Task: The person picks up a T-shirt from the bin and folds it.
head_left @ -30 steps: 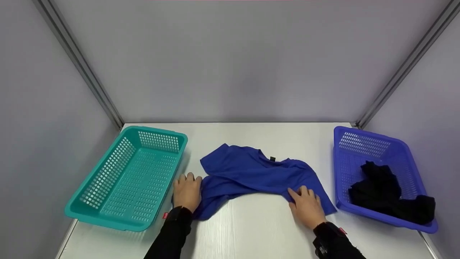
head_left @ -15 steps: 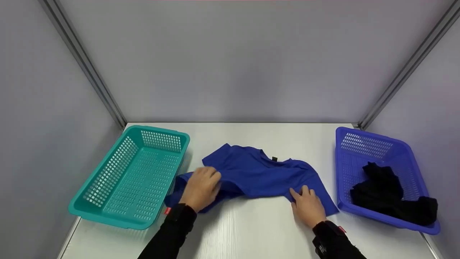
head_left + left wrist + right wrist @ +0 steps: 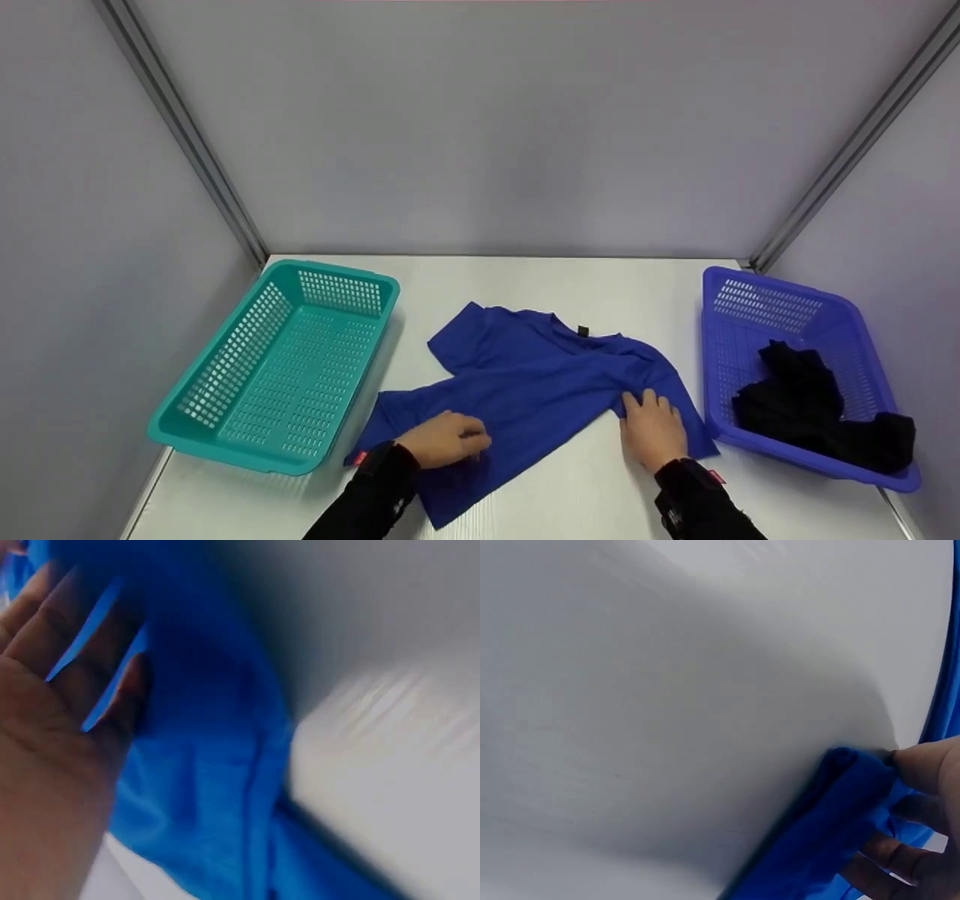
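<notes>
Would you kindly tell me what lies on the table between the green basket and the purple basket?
In the head view, a blue T-shirt lies on the white table between the green basket and the purple basket, its black neck label showing.

head: even light | left wrist: blurred, tabletop [image 3: 390, 780] glare | right wrist: dim

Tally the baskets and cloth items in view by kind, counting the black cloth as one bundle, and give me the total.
Baskets: 2 (teal perforated plastic basket, blue-violet perforated plastic basket)
Shirts: 1 (blue short-sleeved fabric shirt)
Cloth bundles: 1 (black crumpled cloth)
Total: 4
</notes>
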Motion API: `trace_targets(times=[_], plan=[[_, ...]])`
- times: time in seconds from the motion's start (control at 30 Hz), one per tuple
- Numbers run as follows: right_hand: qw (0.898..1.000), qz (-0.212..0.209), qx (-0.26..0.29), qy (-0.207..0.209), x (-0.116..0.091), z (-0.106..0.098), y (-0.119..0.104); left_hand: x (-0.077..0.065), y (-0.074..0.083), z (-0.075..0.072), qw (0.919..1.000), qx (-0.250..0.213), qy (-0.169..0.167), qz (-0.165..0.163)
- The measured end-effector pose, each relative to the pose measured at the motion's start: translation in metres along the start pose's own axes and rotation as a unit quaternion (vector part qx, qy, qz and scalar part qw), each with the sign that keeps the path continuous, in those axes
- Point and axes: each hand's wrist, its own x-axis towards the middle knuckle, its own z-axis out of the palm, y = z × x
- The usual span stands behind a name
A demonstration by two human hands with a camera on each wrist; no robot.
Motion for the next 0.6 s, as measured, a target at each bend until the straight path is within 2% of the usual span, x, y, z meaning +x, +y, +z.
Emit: trace_targets(times=[0.03,0.07,0.1,0.13,0.17,0.2,0.23,0.3,0.33,0.4,0.47,0.53,0.6], plan=[[1.000,0.001,0.003,-0.002,0.000,0.000,0.000,0.001,-0.004,0.001,0.9980,0.032,0.053,0.012],[1.000,0.003,0.007,-0.006,0.000,0.000,0.000,0.002,-0.008,0.003,0.9905,0.073,0.116,0.013],[1.000,0.004,0.009,-0.008,0.000,0.000,0.000,0.003,-0.013,0.004,0.9779,0.116,0.174,-0.003],[1.000,0.004,0.011,-0.008,0.000,0.001,0.001,0.003,-0.018,0.006,0.9613,0.156,0.225,-0.029],[1.000,0.003,0.012,-0.007,0.000,0.001,0.001,0.002,-0.023,0.007,0.9432,0.195,0.262,-0.061],[1.000,0.002,0.014,-0.006,-0.001,0.001,0.001,0.000,-0.028,0.008,0.9288,0.219,0.285,-0.091],[1.000,0.000,0.015,-0.004,-0.001,0.002,0.001,-0.002,-0.034,0.008,0.9197,0.229,0.293,-0.124],[1.000,-0.006,0.013,0.005,-0.002,0.003,0.002,-0.006,-0.042,0.008,0.9089,0.242,0.297,-0.165],[1.000,-0.009,0.011,0.010,-0.002,0.003,0.002,-0.007,-0.045,0.007,0.9038,0.250,0.302,-0.171],[1.000,-0.013,0.011,0.015,-0.003,0.002,0.002,-0.009,-0.049,0.004,0.8937,0.268,0.326,-0.153],[1.000,-0.013,0.012,0.016,-0.002,0.002,0.003,-0.007,-0.048,0.000,0.8823,0.291,0.354,-0.109],[1.000,-0.008,0.017,0.013,-0.003,0.001,0.003,-0.005,-0.044,-0.006,0.8710,0.314,0.376,-0.041],[1.000,-0.002,0.022,0.008,-0.002,0.001,0.004,-0.003,-0.036,-0.010,0.8656,0.339,0.366,0.044]])
